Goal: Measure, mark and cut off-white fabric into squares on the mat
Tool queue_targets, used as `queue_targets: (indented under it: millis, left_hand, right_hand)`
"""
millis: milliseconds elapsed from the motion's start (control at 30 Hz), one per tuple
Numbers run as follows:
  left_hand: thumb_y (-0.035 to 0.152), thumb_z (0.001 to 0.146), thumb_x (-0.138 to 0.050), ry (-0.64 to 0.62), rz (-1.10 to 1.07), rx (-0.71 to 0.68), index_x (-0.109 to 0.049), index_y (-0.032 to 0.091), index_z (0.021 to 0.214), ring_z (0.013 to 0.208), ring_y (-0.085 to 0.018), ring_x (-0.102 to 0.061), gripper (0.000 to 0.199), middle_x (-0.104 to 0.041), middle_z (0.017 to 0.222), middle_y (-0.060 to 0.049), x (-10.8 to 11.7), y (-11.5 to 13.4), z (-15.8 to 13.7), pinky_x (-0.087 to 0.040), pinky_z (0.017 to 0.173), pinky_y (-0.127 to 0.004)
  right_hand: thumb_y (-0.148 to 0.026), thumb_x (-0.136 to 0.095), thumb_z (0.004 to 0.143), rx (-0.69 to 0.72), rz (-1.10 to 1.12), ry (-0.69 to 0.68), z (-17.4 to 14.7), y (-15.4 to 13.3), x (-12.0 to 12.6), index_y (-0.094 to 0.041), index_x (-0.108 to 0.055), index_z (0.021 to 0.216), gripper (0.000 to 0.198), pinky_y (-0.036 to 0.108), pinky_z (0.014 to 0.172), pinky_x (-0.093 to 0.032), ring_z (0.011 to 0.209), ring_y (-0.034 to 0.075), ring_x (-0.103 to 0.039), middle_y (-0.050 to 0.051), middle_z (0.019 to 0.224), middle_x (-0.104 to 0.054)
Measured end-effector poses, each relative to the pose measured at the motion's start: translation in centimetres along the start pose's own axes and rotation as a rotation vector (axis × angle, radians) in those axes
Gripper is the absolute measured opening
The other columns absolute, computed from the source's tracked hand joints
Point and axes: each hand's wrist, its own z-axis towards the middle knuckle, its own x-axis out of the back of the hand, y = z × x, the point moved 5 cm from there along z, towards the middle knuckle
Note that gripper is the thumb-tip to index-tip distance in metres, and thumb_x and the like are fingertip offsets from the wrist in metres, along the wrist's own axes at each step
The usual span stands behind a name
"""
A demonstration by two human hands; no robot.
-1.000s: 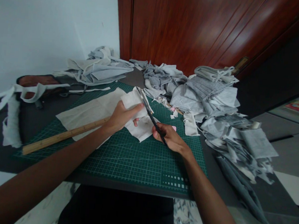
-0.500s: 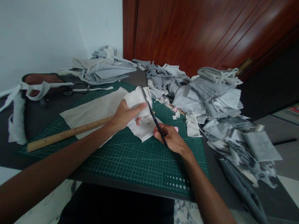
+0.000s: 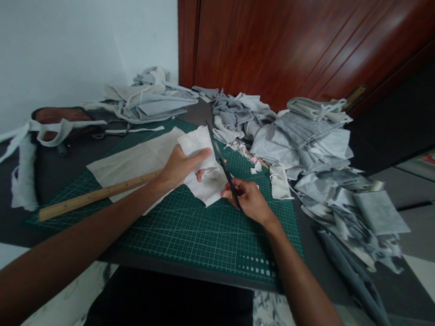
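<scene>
My left hand (image 3: 184, 164) is closed on a folded piece of whitish fabric (image 3: 196, 141), thumb lying on top. The lower part of the fabric hangs over the green cutting mat. In my right hand (image 3: 247, 199) is a pair of dark scissors (image 3: 223, 164), pointing away from me and to the left. Their blades run along the fabric's right edge; whether they are parted I cannot tell. A larger off-white cloth (image 3: 136, 152) lies flat left of my left hand, with a wooden ruler (image 3: 99, 194) across it, partly under my left forearm.
The green cutting mat (image 3: 182, 235) covers the middle of the dark table. Grey and white fabric heaps (image 3: 301, 134) stand along the back and right. Another fabric pile (image 3: 151, 99) is at the back left, near a brown pouch (image 3: 56, 119) with white straps. Small scraps (image 3: 256, 166) lie behind my right hand.
The scissor blades have come off the top of the fabric to its right edge. The fabric in my left hand has shifted slightly left.
</scene>
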Motion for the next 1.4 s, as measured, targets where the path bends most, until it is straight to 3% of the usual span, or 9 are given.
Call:
queue_targets:
  millis: [100,233,367,567,667,800,967,1133,1400]
  left_hand:
    - [0.046,0.074,-0.084,0.026,-0.016,0.039,-0.067,0.018,0.087,0.041,-0.013,-0.053,0.036,-0.068,0.067,-0.003,0.4,-0.3,0.4,-0.044,0.032,-0.024]
    - [0.063,0.087,-0.060,-0.033,-0.050,0.150,-0.073,0.014,0.091,0.058,-0.024,-0.067,0.051,-0.071,0.070,-0.010,0.6,-1.0,0.9,-0.054,0.045,-0.033]
    - [0.064,0.093,-0.043,-0.088,-0.085,0.131,-0.076,0.011,0.101,0.070,-0.025,-0.071,0.063,-0.076,0.078,-0.012,0.5,-0.9,1.0,-0.059,0.058,-0.033]
    - [0.065,0.094,-0.048,-0.214,-0.089,0.160,-0.075,0.014,0.114,0.050,-0.019,-0.056,0.061,-0.065,0.062,-0.005,-0.9,-1.2,-0.2,-0.042,0.044,-0.028]
    - [0.066,0.094,-0.050,-0.271,-0.127,0.184,-0.073,0.014,0.119,0.067,-0.024,-0.067,0.062,-0.073,0.076,-0.008,-1.9,-1.4,-1.2,-0.053,0.057,-0.032]
    - [0.062,0.093,-0.057,-0.390,-0.200,0.243,-0.073,0.014,0.118,0.094,-0.029,-0.074,0.056,-0.079,0.097,-0.012,-3.3,-2.6,-2.5,-0.060,0.080,-0.038]
    - [0.045,0.083,-0.072,-0.442,-0.123,0.268,-0.073,0.014,0.117,0.099,-0.031,-0.073,0.046,-0.079,0.102,-0.013,-3.3,-4.0,-3.0,-0.059,0.075,-0.037]
    - [0.036,0.080,-0.072,-0.472,-0.074,0.198,-0.072,0.015,0.124,0.096,-0.026,-0.071,0.048,-0.078,0.108,-0.010,-2.4,-2.7,-2.2,-0.056,0.082,-0.034]
    - [0.050,0.091,-0.073,-0.736,0.261,0.114,-0.070,0.018,0.115,0.065,-0.013,-0.060,0.040,-0.069,0.081,-0.001,-2.4,-1.3,-2.3,-0.042,0.055,-0.022]
  right_hand:
    - [-0.078,-0.071,0.081,-0.009,0.039,0.026,0.1,0.0,0.2,-0.021,-0.057,0.077,0.059,0.026,0.051,-0.028,0.057,0.012,-0.037,-0.004,0.061,-0.045]
    - [-0.080,-0.073,0.076,-0.047,0.114,0.096,0.3,0.7,0.7,-0.022,-0.056,0.080,0.061,0.026,0.049,-0.027,0.055,0.011,-0.037,-0.005,0.062,-0.044]
    - [-0.080,-0.071,0.079,-0.041,0.187,0.119,0.3,0.7,0.7,-0.023,-0.052,0.082,0.060,0.026,0.050,-0.029,0.056,0.011,-0.037,-0.005,0.067,-0.042]
    - [-0.072,-0.076,0.079,-0.020,0.243,0.286,0.2,0.1,0.3,-0.023,-0.051,0.087,0.056,0.026,0.059,-0.040,0.067,0.014,-0.048,-0.001,0.077,-0.056]
    - [-0.066,-0.080,0.078,-0.006,0.271,0.322,0.3,0.2,0.1,-0.023,-0.052,0.089,0.052,0.028,0.065,-0.044,0.073,0.017,-0.054,0.001,0.081,-0.060]
    - [-0.061,-0.083,0.074,0.012,0.279,0.416,0.3,0.3,0.5,-0.024,-0.050,0.089,0.052,0.028,0.064,-0.043,0.069,0.014,-0.050,-0.002,0.080,-0.055]
    - [-0.061,-0.083,0.073,0.019,0.302,0.498,0.2,-0.3,1.7,-0.024,-0.049,0.089,0.052,0.026,0.060,-0.038,0.066,0.013,-0.042,-0.004,0.075,-0.047]
    - [-0.066,-0.081,0.074,-0.010,0.345,0.424,0.2,-0.4,2.6,-0.024,-0.054,0.088,0.052,0.026,0.053,-0.030,0.061,0.011,-0.035,-0.006,0.069,-0.041]
    - [-0.056,-0.092,0.068,0.069,0.388,0.106,0.5,-1.2,1.0,-0.022,-0.059,0.088,0.051,0.024,0.056,-0.040,0.064,0.011,-0.046,-0.004,0.077,-0.053]
